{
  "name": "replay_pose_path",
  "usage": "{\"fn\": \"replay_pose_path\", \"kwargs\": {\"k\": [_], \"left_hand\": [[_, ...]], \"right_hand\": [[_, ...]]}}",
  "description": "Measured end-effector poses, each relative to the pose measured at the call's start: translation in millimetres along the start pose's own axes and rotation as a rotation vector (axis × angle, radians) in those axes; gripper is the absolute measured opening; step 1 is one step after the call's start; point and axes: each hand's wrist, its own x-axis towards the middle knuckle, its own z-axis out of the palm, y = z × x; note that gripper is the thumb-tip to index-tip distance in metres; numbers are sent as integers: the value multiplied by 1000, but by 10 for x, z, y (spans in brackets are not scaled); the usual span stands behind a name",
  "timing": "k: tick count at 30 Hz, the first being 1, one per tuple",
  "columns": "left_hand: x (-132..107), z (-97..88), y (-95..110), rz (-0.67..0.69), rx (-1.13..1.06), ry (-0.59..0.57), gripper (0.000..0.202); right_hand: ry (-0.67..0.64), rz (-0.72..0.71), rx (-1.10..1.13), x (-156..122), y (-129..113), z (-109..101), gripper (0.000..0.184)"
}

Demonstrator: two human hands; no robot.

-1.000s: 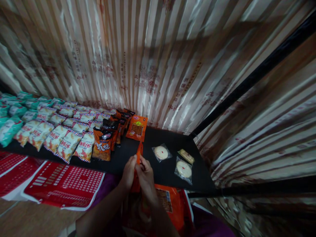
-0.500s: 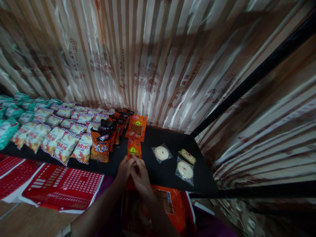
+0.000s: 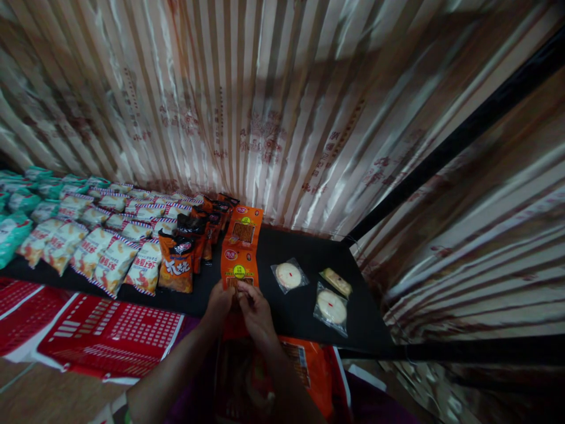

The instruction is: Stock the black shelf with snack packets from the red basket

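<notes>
Nearest, a big glossy orange plastic bag is lying under the R forearm. Past it, the bare L hand is gripping the lower L side of a flat rectangular orange plastic pkt, fingers closing on it; the bare R hand is pinching the lower R part btwn thumb & fingers. Pkt is sitting over the flat black tabletop, showing a reddish oval logo top L, a small dark mark top R, a yellow-green circle mid & dark print below; hands are hiding the bottom. To its R, two pale round discs in clear wrap are lying flat. Beyond its top edge, a matching flat orange pkt is lying, meeting or overlapping, can't tell which. Behind, a striped shiny curtain is hanging.
</notes>
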Motion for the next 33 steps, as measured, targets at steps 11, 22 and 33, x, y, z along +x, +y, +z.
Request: {"fn": "replay_pose_path", "kwargs": {"k": [11, 22, 33], "left_hand": [[159, -1, 166, -27, -218, 29, 29], [504, 39, 137, 44, 26, 66, 22], [790, -72, 337, 121, 721, 113, 28]], "right_hand": [[222, -10, -312, 255, 122, -235, 44], [141, -13, -235, 537, 118, -299, 47], [134, -49, -518, 884, 217, -233, 34]]}}
